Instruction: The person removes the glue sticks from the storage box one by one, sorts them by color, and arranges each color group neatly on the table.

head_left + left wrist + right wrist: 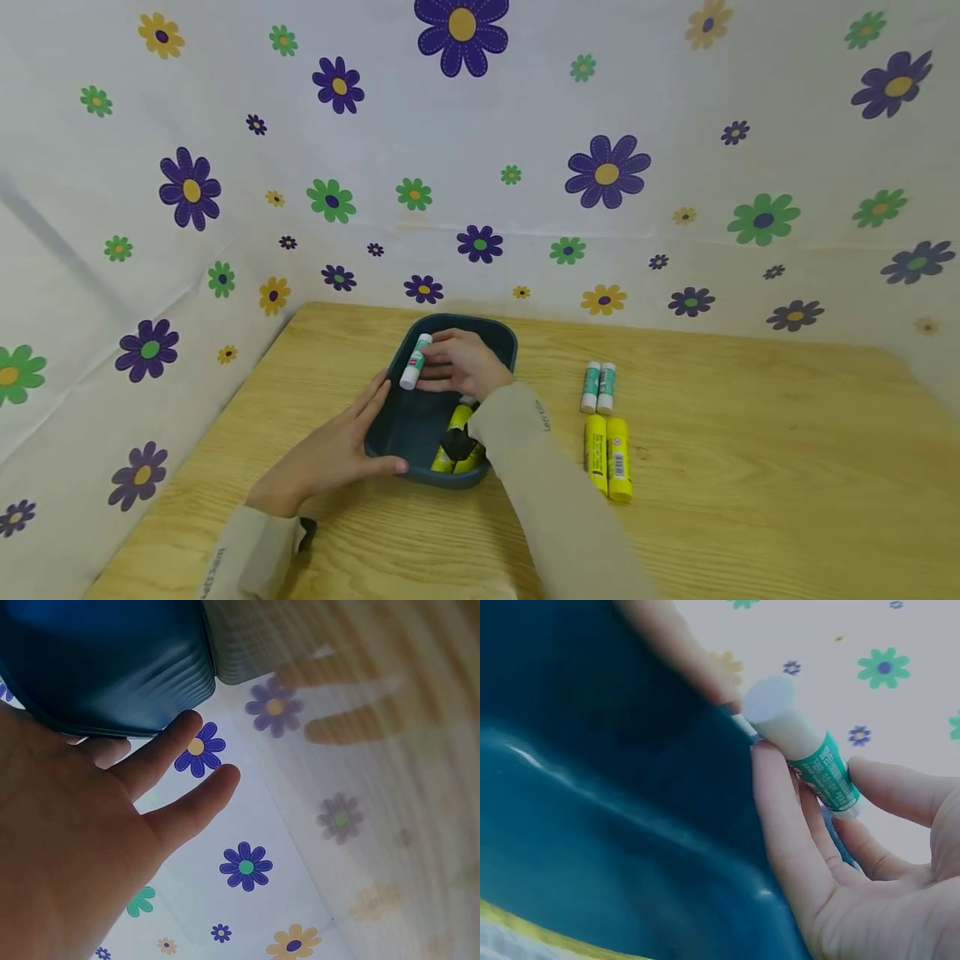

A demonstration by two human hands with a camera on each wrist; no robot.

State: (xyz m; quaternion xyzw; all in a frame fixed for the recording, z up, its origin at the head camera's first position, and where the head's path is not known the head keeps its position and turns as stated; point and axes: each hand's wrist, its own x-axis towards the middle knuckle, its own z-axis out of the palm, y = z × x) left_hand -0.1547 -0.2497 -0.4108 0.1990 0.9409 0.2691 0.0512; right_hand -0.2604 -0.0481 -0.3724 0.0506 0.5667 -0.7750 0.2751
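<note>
Between the thumb and fingers of my right hand (467,364), a small white-and-green glue stick (416,362) is pinched above the dark blue bin (411,421). The right wrist view shows its white end tilted up towards the other hand. My left hand (333,454) rests against the bin's near left side. Its fingers lie along the outer wall, fairly straight, and its thumb is at the front rim. Inside the bin, yellow glue sticks (442,461) lie at the near right, partly hidden by my right wrist.
Right of the bin, two white-and-green glue sticks (592,387) lie side by side on the wooden table (750,467). Just in front of them are two larger yellow glue sticks (619,460). A flowered white cloth (525,108) stands behind and to the left.
</note>
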